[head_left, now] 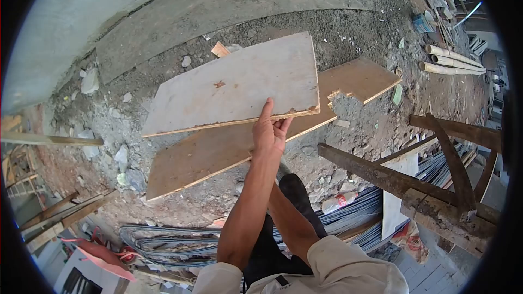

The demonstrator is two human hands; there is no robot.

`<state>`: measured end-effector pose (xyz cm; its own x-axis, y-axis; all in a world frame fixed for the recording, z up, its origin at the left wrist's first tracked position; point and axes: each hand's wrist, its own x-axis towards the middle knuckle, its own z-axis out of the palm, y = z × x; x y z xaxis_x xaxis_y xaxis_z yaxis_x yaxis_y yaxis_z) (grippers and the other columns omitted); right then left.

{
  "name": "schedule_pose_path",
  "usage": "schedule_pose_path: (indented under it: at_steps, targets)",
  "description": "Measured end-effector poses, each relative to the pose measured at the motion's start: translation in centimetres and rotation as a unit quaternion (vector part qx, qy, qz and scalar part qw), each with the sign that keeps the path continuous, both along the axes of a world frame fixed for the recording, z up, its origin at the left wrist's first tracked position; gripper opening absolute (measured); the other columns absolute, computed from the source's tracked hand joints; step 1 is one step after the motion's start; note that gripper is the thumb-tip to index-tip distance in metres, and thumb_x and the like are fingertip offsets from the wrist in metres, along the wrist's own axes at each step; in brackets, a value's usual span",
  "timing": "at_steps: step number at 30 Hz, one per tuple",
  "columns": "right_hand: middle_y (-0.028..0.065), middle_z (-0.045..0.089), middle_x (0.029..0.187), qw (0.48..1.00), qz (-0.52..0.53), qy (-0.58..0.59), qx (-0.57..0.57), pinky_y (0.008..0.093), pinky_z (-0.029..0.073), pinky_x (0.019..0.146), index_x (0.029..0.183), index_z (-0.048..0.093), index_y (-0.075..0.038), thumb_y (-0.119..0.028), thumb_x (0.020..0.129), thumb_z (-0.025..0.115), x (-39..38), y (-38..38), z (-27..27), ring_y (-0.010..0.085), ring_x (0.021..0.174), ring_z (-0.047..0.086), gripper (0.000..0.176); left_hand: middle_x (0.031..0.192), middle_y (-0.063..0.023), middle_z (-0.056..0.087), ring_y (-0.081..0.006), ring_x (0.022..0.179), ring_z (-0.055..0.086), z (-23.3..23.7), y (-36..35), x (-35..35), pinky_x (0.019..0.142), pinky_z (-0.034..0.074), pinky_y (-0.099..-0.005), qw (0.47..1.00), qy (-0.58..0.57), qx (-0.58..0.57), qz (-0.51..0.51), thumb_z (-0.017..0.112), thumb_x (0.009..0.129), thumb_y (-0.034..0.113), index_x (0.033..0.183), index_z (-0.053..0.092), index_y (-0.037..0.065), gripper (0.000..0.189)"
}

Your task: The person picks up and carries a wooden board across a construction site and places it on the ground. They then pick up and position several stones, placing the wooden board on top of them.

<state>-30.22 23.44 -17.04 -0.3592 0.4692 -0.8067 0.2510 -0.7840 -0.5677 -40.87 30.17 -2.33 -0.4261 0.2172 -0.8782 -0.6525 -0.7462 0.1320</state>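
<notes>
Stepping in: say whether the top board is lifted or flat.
Lifted: left hand grips the top board by its near edge, above the lower board.

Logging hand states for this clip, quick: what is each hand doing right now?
Left hand: closed on the edge of the pale rectangular plywood board.
Right hand: hidden behind the left forearm, cannot be told.

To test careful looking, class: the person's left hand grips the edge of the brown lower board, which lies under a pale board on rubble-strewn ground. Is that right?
No. The head view shows the left hand gripping the near edge of the pale board, with its fingers closed on it. The brown lower board lies beneath it on the rubble-strewn ground.
</notes>
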Motion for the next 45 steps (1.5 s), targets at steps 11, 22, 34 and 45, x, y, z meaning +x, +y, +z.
schedule_pose_path:
  at_steps: [11, 22, 34, 45]
  targets:
    - [0.0056, 0.057, 0.092, 0.999, -0.010, 0.011, -0.052, 0.0385, 0.054, 0.062, 0.102, 0.047, -0.011, 0.001, 0.073, 0.065, 4.2, -2.7, -1.8, 0.0203, 0.081, 0.059, 0.036, 0.072, -0.0054, 0.050, -0.0221, 0.076, 0.063, 6.2, 15.5, 7.6, 0.077, 0.056, -0.0413, 0.976, -0.094, 0.184, -0.066, 0.063, 0.081, 0.023, 0.077, 0.049, 0.005, 0.024]
    - [0.0110, 0.054, 0.103, 0.995, 0.012, -0.025, -0.098, 0.0354, 0.056, 0.063, 0.112, 0.040, -0.005, 0.003, 0.074, 0.062, 4.2, -2.6, -5.7, 0.0228, 0.089, 0.058, 0.045, 0.086, -0.0089, 0.060, -0.0191, 0.089, 0.057, -1.8, 10.2, 1.1, 0.079, 0.042, -0.0316, 0.839, 0.396, -0.111, -0.357, 0.058, 0.085, 0.036, 0.075, 0.052, 0.005, 0.033]
    - [0.0063, 0.052, 0.108, 0.974, -0.077, 0.215, -0.013, 0.0258, 0.045, 0.079, 0.131, 0.029, -0.006, -0.008, 0.078, 0.066, 3.2, -1.8, -2.6, 0.0133, 0.096, 0.051, 0.065, 0.135, -0.0285, 0.027, -0.0428, 0.126, 0.025, -17.5, 2.1, 3.0, 0.097, 0.017, -0.0638, 0.336, 0.472, -0.384, -0.719, 0.053, 0.071, 0.066, 0.133, 0.031, 0.002, 0.092]
    - [0.0140, 0.058, 0.104, 0.929, 0.284, 0.230, 0.060, 0.0330, 0.044, 0.083, 0.130, 0.032, -0.006, -0.015, 0.076, 0.065, -2.4, 4.1, 1.5, 0.0199, 0.097, 0.055, 0.064, 0.108, -0.0208, 0.058, -0.0366, 0.100, 0.055, -13.0, 5.5, -6.7, 0.085, 0.045, -0.0400, 0.256, 0.415, -0.416, -0.767, 0.063, 0.071, 0.016, 0.129, 0.040, 0.006, 0.063]
